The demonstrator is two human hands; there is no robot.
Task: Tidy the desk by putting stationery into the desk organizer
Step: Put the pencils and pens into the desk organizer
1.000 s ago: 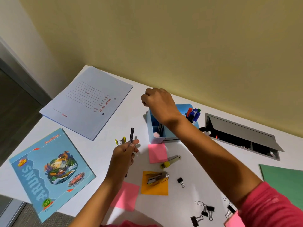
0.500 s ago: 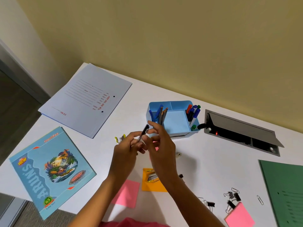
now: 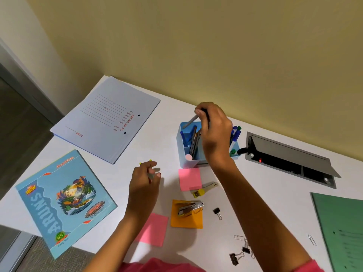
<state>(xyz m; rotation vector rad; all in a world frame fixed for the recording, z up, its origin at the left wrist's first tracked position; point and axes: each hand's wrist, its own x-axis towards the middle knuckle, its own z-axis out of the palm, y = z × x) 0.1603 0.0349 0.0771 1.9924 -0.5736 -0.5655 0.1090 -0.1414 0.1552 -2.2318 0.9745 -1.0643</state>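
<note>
Right hand [image 3: 214,130] pinches the pen [image 3: 189,122] just above the organizer [image 3: 185,163], long axis slanted, lower end pointing at its far-left corner. Left hand [image 3: 145,185], left of the organizer, fingers curled; can't tell if it holds anything.

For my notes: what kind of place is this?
Probably an office or study workspace: a white desk with a built-in cable hatch, a file folder and a blue desk organizer holding pens.

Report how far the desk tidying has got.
Done: pencils and markers stand in the blue organizer. In hand: the right hand holds a pen over it. Left: sticky notes, stapler, binder clips and paper clips lie on the desk.
</note>
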